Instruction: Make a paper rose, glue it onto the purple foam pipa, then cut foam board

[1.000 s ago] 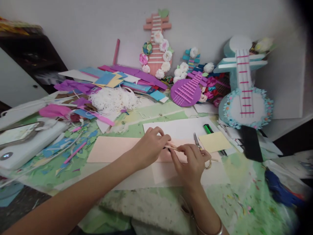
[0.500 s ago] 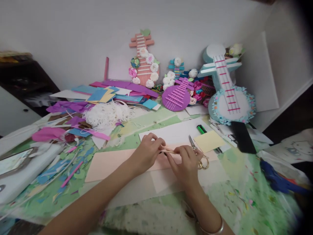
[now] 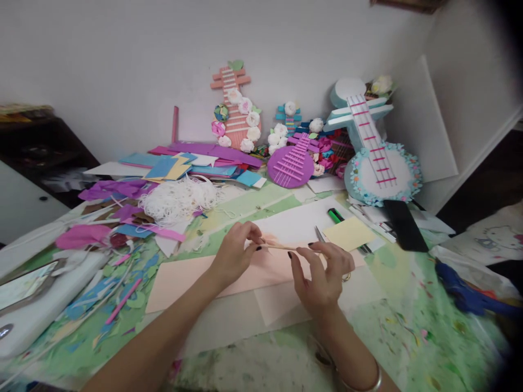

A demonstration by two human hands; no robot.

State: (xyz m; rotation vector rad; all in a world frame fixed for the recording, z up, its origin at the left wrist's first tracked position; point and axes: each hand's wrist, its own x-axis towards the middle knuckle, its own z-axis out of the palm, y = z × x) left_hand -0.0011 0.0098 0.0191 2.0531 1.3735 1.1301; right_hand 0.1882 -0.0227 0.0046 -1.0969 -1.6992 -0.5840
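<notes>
Over a long peach sheet (image 3: 183,275), a thin peach strip (image 3: 281,247), perhaps rolled or folded paper, stretches between both hands. My left hand (image 3: 233,255) is closed, pinching its left end between thumb and fingers. My right hand (image 3: 324,277) has its bent fingers on the strip's right end, with the thumb tip slightly apart. Scissors (image 3: 319,234) with gold handles lie behind the right fingers, which mostly cover them. A pale yellow card (image 3: 349,234) sits just beyond. White paper (image 3: 281,220) lies under the work.
Paper scraps (image 3: 134,288) and a tangle of white string (image 3: 180,198) fill the left, near a phone (image 3: 28,286). Decorated paper instruments (image 3: 384,174) lean along the wall. At right are a green cutter (image 3: 335,215), a black phone-like slab (image 3: 404,226) and a blue glue gun (image 3: 466,291).
My hands have moved apart, showing more of the peach strip between them. The right fingers have loosened and spread, and the view has tilted slightly.
</notes>
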